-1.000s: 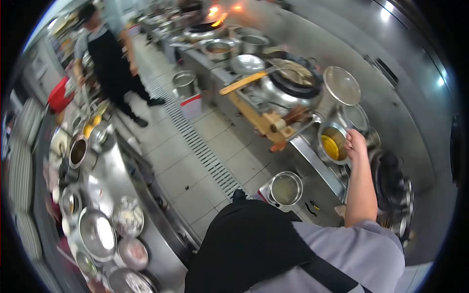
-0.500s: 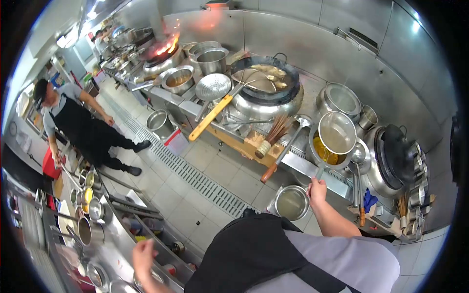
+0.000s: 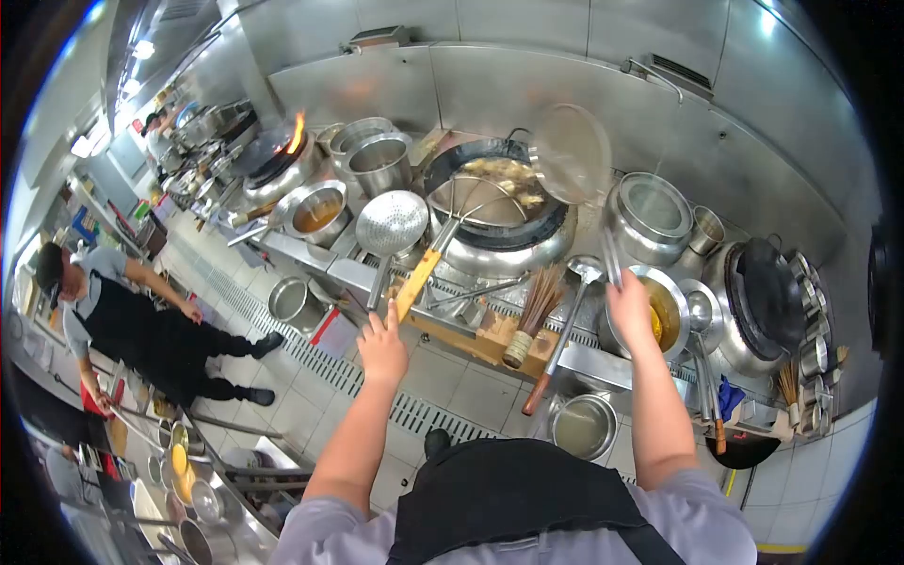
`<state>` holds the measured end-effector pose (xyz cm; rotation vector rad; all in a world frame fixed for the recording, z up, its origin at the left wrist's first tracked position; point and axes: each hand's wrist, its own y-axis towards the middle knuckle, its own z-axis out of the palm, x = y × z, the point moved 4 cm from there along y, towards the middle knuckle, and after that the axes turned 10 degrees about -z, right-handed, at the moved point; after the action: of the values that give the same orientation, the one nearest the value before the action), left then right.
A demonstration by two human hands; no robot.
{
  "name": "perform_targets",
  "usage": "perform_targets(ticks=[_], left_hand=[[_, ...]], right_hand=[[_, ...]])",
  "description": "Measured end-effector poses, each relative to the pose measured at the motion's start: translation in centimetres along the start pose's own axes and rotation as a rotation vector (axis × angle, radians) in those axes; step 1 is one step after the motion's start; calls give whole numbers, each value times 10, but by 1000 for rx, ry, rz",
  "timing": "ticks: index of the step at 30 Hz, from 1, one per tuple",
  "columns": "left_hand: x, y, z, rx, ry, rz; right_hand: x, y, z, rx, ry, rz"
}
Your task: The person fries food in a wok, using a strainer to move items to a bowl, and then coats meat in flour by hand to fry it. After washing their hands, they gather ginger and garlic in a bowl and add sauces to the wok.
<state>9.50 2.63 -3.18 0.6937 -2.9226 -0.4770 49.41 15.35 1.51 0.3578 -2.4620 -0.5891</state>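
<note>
My right hand [image 3: 629,309] is closed round the handle of a round mesh strainer [image 3: 572,155], smeared by motion and raised beside the wok [image 3: 556,218]. Fish-like pieces [image 3: 499,174] lie in the wok, partly behind a wire skimmer [image 3: 483,201] resting over its near side. The skimmer's yellow handle [image 3: 420,282] slopes down toward me. My left hand [image 3: 383,348] reaches out with spread fingers, fingertips right at that handle's lower end. Below my right hand stands a pot of yellow oil [image 3: 670,315].
A perforated ladle [image 3: 392,224], a bamboo brush [image 3: 537,315] and a long-handled ladle [image 3: 570,320] lie along the stove edge. A bucket of cloudy liquid [image 3: 584,427] stands on the floor. At left, a person in a black apron [image 3: 146,325] stands by the counter; flame [image 3: 297,134] rises at a farther wok.
The mesh strainer has swung up and left from above the oil pot toward the wok. My left hand has come forward from the lower left to the yellow handle. The view has shifted.
</note>
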Motion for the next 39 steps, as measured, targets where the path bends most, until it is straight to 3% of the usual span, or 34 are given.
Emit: perform_targets(ticks=[2,5,9,12,16,19,27,29,32,33,37,39], left_hand=[[10,25,21,371,-36,-65],[37,64,-1,417,-49,65],[76,112,-42,275,-43,211],[93,142,-53,292,-44,282],[108,156,-35,312,-25,329],[111,159,-27,303,-70,327],[83,199,-67,181,-79,424],[66,223,-76,222,-91,495],[51,243,-116,411,-55,403],[54,253,-111,343,-83,490],[62,247,-126,669,-240,332],[67,241,-113,779,-336,279]], right_hand=[[31,42,25,127,-73,24],[46,106,86,305,-281,-31],[64,139,98,365,-361,-5],[101,150,95,304,-392,58],[105,170,124,398,-234,40],[88,176,131,490,-327,82],[78,162,70,352,-463,34],[63,154,60,240,-419,26],[79,132,34,223,-179,198],[79,125,29,216,-93,256],[82,105,26,292,-51,299],[70,102,39,249,-119,198]])
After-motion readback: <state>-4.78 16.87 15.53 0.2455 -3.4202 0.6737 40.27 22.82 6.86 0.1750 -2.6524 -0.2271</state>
